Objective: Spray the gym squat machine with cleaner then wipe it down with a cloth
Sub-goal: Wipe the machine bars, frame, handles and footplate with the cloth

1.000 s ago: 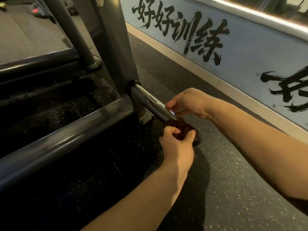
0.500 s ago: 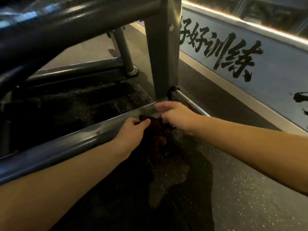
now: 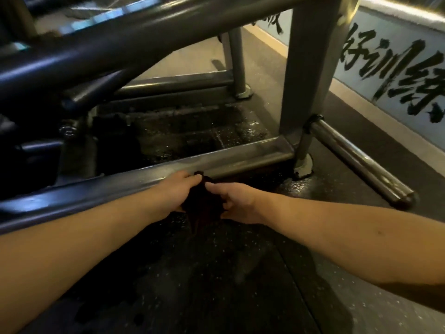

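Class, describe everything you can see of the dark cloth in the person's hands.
The cloth looks dark, brownish-black and soft, bunched into a crumpled wad with folds hanging down. The left hand and right hand pinch it from either side. It sits just in front of the machine's low grey frame bar, its top edge at the bar, above the speckled floor.

Two bare forearms are seen, with no sleeves, gloves, watch or rings worn. A small dark mark is borne on the right forearm (image 3: 379, 232), well behind the right hand (image 3: 237, 203).
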`<move>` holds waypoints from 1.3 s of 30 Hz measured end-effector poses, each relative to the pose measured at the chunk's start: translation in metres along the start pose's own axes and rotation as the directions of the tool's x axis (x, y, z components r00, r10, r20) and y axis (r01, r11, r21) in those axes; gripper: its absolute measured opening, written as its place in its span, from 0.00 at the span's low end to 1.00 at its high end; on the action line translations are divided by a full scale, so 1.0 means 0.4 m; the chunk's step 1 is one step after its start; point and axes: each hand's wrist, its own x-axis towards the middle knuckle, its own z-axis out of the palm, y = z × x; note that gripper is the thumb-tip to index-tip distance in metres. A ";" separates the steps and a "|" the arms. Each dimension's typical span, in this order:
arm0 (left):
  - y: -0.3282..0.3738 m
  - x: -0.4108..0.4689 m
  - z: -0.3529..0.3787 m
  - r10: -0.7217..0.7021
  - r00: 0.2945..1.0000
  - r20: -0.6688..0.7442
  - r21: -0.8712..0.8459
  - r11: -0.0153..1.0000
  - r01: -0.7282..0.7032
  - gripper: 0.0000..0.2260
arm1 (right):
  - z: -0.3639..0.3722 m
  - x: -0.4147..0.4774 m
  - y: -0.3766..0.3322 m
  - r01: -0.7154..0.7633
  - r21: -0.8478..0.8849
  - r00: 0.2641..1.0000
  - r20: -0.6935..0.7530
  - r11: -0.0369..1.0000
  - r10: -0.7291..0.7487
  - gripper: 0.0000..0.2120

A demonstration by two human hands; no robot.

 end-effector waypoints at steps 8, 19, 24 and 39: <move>-0.072 -0.025 -0.099 0.007 0.998 -0.066 0.029 1.000 -0.005 0.08 | 0.031 0.063 0.018 0.027 0.030 0.997 -0.073 0.999 -0.025 0.12; -0.073 -0.008 -0.173 0.031 0.990 -0.136 0.093 0.995 -0.018 0.09 | -0.008 0.119 0.029 0.078 -0.224 0.995 -0.046 0.971 -0.091 0.18; -0.031 -0.006 -0.155 0.145 0.989 0.032 0.283 0.948 -0.148 0.10 | 0.007 0.115 0.031 0.205 -0.480 0.977 0.049 0.853 -0.207 0.32; -0.067 0.019 -0.207 0.144 0.986 0.080 0.626 0.763 -0.162 0.12 | 0.079 0.082 0.029 0.228 -0.463 0.972 0.160 0.856 -0.173 0.09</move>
